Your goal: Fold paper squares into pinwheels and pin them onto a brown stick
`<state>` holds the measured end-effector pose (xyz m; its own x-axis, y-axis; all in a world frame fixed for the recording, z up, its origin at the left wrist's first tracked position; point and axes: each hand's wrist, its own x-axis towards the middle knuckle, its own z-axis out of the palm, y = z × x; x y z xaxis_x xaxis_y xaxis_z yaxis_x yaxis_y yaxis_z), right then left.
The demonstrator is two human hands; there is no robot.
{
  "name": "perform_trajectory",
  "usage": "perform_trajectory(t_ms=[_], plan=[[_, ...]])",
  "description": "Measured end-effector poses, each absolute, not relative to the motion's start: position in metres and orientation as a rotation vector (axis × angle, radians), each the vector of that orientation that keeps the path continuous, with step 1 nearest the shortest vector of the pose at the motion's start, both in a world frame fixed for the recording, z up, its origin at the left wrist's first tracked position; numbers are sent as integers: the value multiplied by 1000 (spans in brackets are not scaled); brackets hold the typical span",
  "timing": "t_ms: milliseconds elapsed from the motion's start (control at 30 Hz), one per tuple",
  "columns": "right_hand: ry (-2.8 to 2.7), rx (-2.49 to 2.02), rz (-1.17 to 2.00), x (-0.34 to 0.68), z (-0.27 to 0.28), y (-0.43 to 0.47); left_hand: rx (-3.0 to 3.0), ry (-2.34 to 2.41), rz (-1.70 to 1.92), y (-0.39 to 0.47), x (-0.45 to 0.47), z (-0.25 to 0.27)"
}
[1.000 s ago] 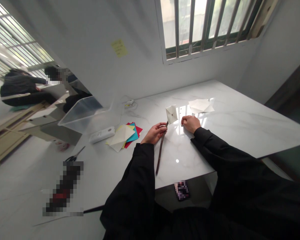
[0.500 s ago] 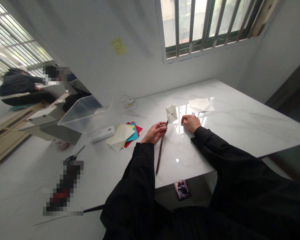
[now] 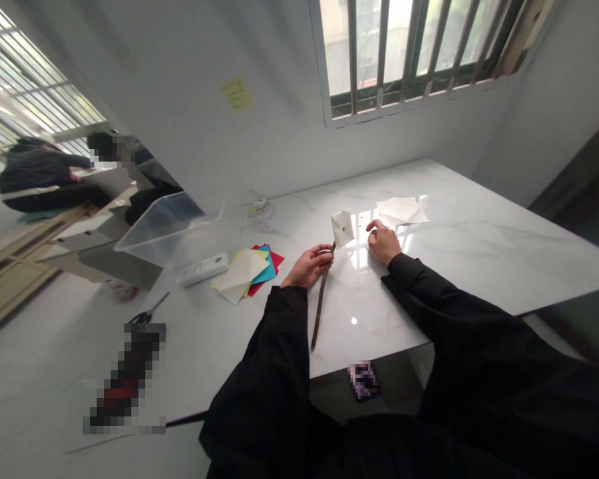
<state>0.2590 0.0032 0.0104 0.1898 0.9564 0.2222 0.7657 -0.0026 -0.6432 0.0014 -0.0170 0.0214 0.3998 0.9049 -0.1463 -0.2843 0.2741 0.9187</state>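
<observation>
My left hand [image 3: 307,266] is closed round the upper part of a thin dark-brown stick [image 3: 321,299], pinched between thumb and fingers. The stick slants down toward the table's front edge. At its top end stands a small white folded square [image 3: 342,228] with a dark spot in its middle; how it is joined to the stick cannot be made out. To the right of it, my right hand [image 3: 384,244] hovers or rests by the table with fingers loosely bent and apart, index finger raised, nothing visible in it. White sheets [image 3: 402,210] lie just beyond that hand.
Left of my hands lie coloured sheets [image 3: 249,271], a white oblong device [image 3: 203,269], a clear plastic bin [image 3: 164,226] and scissors [image 3: 150,310]. A small white object with a cable [image 3: 260,203] is near the wall. Two people [image 3: 44,174] sit far left.
My right hand has lifted its index finger and loosened from a more closed shape, shifting slightly. My left hand and the stick have stayed put.
</observation>
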Motion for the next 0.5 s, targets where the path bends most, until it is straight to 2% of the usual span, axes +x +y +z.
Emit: perform_trajectory(t_ms=[500], plan=[[-1865,-1657,481,249,10,0,942,791,929,-17,2,23]])
